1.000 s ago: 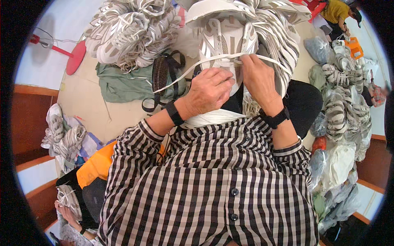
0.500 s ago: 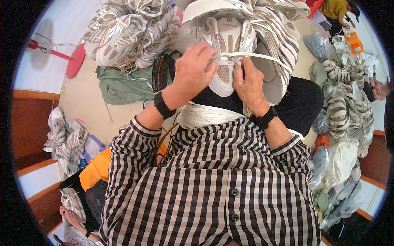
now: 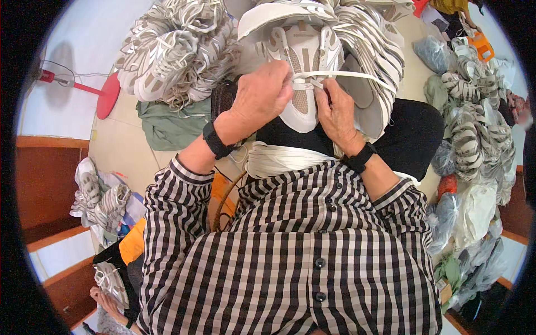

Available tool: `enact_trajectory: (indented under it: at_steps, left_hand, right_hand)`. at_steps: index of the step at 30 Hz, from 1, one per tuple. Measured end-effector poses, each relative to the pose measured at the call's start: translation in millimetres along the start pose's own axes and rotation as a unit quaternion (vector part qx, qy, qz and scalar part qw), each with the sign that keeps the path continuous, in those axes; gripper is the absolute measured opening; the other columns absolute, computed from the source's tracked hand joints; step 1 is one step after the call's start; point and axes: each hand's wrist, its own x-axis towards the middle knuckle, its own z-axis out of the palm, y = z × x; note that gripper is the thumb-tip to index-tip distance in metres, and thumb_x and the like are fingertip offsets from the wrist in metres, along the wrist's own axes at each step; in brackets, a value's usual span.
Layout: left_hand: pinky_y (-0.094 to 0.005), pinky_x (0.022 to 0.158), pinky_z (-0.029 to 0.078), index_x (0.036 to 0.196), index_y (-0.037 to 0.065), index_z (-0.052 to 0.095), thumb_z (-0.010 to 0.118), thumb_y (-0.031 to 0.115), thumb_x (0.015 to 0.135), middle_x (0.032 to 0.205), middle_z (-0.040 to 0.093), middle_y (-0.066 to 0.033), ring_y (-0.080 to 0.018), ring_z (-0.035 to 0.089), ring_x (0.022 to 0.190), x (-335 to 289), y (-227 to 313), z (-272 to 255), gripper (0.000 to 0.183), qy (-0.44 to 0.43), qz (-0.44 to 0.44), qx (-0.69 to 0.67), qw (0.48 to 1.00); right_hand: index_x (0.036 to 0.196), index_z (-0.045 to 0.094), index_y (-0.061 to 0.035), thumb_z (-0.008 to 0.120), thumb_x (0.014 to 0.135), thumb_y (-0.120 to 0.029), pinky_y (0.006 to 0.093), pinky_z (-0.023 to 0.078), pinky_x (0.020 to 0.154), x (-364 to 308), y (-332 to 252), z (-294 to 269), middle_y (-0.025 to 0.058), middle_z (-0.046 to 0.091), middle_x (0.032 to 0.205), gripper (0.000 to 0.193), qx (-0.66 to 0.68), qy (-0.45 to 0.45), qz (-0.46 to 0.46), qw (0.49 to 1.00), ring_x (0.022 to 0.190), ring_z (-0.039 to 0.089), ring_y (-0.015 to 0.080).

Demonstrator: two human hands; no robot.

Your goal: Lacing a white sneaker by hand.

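Note:
A beige-and-white shoe upper [image 3: 299,119] lies toe toward me over my dark-trousered lap. A flat white shoelace [image 3: 357,73] crosses its lower eyelets and arcs off to the right. My left hand [image 3: 261,94] is closed in a fist at the upper's left side, on the lace. At the right side, the thumb and fingers of my right hand [image 3: 337,110] pinch the lace close to the eyelets. A thick bundle of white laces [image 3: 285,162] rests across my waist, below the toe.
Stacked shoe uppers fan out at the right [image 3: 385,61], and another heap [image 3: 173,61] stands at the far left above a green cloth [image 3: 170,127]. A red round-based stand [image 3: 107,95] is farther left. Plastic bags [image 3: 474,212] line the right side. Another person's hand [image 3: 109,304] holds a shoe at lower left.
My left hand has turned into a tighter fist and drawn slightly left and down. My right hand stays pinched by the eyelets. The view has shifted a little.

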Motion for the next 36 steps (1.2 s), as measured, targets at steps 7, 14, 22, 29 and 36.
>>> enact_trajectory:
  at_steps: [7, 14, 22, 29, 36]
  left_hand:
    - [-0.0424, 0.066, 0.049, 0.091, 0.005, 0.054, 0.064, 0.011, 0.079, 0.086, 0.057, -0.0117, -0.0324, 0.060, 0.081, 7, 5, 5, 0.017, -0.016, 0.039, 0.051, 0.998]
    - [-0.0426, 0.062, 0.050, 0.090, 0.005, 0.054, 0.062, 0.010, 0.079, 0.082, 0.057, -0.0121, -0.0319, 0.062, 0.072, 11, 2, 2, 0.014, -0.012, 0.059, 0.091, 0.994]
    - [-0.0371, 0.058, 0.050, 0.088, 0.003, 0.053, 0.055, 0.004, 0.082, 0.074, 0.059, -0.0117, -0.0273, 0.063, 0.066, 22, -3, -2, 0.007, -0.042, 0.106, 0.115, 0.987]
    - [-0.0298, 0.056, 0.046, 0.090, 0.001, 0.053, 0.054, 0.010, 0.091, 0.067, 0.058, -0.0051, -0.0139, 0.057, 0.058, 36, -5, -15, 0.010, -0.173, -0.287, -0.421, 0.843]
    - [-0.0254, 0.049, 0.040, 0.079, 0.002, 0.062, 0.057, 0.017, 0.089, 0.065, 0.059, -0.0030, -0.0100, 0.053, 0.056, 35, -12, -23, 0.018, -0.146, -0.009, -0.135, 0.980]
  right_hand:
    - [0.086, 0.052, -0.0020, 0.057, 0.089, -0.009, 0.0453, 0.045, 0.058, -1, 3, 0, 0.0215, 0.056, 0.073, 0.009, 0.010, 0.003, -0.001, 1.000, 0.068, 0.059, 0.0408]
    - [0.087, 0.054, -0.0027, 0.059, 0.088, -0.011, 0.0449, 0.046, 0.059, -2, 4, 0, 0.0213, 0.057, 0.074, 0.010, 0.008, 0.004, -0.002, 1.000, 0.068, 0.059, 0.0409]
    - [0.090, 0.055, -0.0029, 0.060, 0.087, -0.010, 0.0443, 0.047, 0.058, -2, 6, 1, 0.0213, 0.059, 0.076, 0.009, 0.008, 0.011, -0.020, 1.000, 0.068, 0.060, 0.0407]
    - [0.094, 0.056, -0.0033, 0.060, 0.087, -0.010, 0.0452, 0.047, 0.059, -2, 7, 2, 0.0211, 0.059, 0.077, 0.010, 0.025, 0.014, -0.024, 0.999, 0.069, 0.060, 0.0411]
    - [0.096, 0.057, -0.0026, 0.059, 0.088, -0.009, 0.0461, 0.047, 0.062, -3, 5, 1, 0.0224, 0.059, 0.079, 0.011, 0.031, 0.000, -0.011, 0.999, 0.073, 0.060, 0.0419]
